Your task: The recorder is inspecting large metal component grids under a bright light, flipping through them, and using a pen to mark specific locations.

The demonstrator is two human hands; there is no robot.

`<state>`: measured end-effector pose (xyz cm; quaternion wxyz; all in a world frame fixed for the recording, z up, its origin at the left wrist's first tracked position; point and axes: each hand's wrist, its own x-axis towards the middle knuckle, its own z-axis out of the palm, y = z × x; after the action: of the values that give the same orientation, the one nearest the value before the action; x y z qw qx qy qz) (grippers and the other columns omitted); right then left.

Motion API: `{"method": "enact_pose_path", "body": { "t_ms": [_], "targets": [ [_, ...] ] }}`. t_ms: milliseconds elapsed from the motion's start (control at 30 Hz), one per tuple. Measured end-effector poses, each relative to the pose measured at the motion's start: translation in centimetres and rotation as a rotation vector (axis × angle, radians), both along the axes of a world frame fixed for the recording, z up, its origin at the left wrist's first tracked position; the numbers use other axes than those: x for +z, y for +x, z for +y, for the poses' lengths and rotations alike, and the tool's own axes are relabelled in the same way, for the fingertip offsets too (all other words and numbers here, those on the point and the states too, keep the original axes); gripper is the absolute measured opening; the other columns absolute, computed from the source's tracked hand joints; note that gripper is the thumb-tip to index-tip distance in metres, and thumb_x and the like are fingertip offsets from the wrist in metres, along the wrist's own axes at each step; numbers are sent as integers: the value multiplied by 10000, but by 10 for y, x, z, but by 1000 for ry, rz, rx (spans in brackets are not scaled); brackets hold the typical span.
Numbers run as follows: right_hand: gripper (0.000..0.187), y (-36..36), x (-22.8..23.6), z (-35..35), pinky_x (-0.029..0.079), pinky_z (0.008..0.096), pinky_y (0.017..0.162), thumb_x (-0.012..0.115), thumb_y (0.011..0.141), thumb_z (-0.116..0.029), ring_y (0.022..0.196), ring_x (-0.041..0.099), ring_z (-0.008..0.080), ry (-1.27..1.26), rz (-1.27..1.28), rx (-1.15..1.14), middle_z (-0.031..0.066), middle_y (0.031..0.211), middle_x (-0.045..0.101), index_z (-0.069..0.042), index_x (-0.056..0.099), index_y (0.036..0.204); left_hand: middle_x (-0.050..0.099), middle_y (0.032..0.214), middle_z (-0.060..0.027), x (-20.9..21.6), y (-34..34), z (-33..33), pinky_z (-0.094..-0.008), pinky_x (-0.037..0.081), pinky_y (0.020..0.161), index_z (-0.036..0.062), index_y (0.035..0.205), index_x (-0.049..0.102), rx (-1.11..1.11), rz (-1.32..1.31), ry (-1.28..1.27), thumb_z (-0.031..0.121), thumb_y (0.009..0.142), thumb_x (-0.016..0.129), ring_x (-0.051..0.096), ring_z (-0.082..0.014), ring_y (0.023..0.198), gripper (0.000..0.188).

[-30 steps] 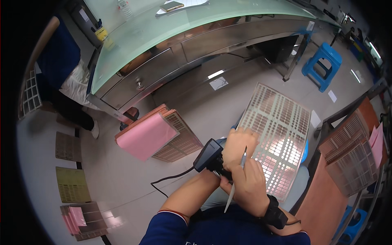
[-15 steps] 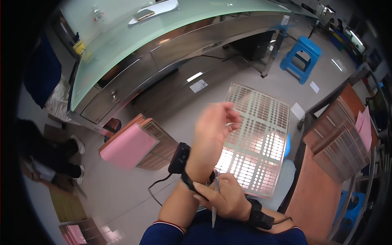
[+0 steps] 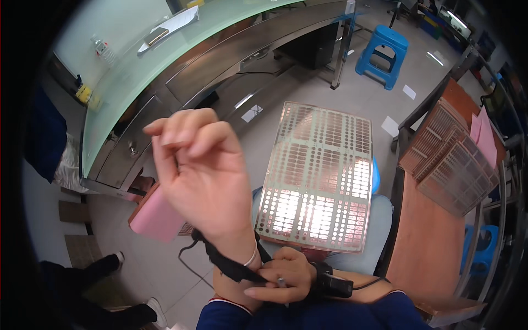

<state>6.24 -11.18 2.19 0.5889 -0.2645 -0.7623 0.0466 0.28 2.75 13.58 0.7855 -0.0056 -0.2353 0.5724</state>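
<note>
My left hand (image 3: 206, 165) is raised with its palm turned up and fingers loosely curled, holding nothing. Around its wrist run a black strap (image 3: 234, 268) and a thin bracelet (image 3: 252, 257). My right hand (image 3: 289, 273) grips the strap's end at that wrist, with a slim silver pen (image 3: 281, 282) still tucked between its fingers. A black device (image 3: 335, 286) is worn on my right wrist. Across my lap lies a large circuit board panel (image 3: 316, 192), greenish with rows of coppery pads, its lower part glaring with reflected light. Neither hand touches the panel.
A glass-topped metal desk (image 3: 181, 60) curves across the far left. Pink sheets (image 3: 157, 214) cover boards below it. At right, a wooden surface (image 3: 421, 247) bears stacked panels (image 3: 456, 170). A blue stool (image 3: 383, 55) stands beyond. Someone's legs (image 3: 93, 297) show lower left.
My left hand has swung left, off the panel, and turned palm up. My right hand now pulls on the strap at the left wrist. The view has shifted slightly.
</note>
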Motion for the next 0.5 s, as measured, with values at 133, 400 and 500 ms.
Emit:
{"method": "enact_pose_path", "body": {
  "t_ms": [133,400,500],
  "targets": [
    [402,-3,14,5,392,238,580,632,731,-82,695,574,122,34,-82,-94,38,832,594,-122,646,1131,497,773,-53,-42,27,8,-275,406,665,50,944,559,382,680,173,246,989,422,456,-148,722,243],
    [461,-5,3,0,374,225,566,608,723,-146,656,537,104,3,-147,-45,9,772,526,-108,614,1183,542,782,-33,-49,32,6,-262,440,638,18,954,554,446,1375,457,244,988,442,517,-115,710,255],
    [441,14,-20,-3,390,238,604,615,726,-95,666,544,121,-93,-86,2,27,819,566,-92,617,1167,454,712,-9,-31,8,6,-252,393,593,48,907,549,23,572,9,227,995,414,436,-119,672,241]
  ]
}}
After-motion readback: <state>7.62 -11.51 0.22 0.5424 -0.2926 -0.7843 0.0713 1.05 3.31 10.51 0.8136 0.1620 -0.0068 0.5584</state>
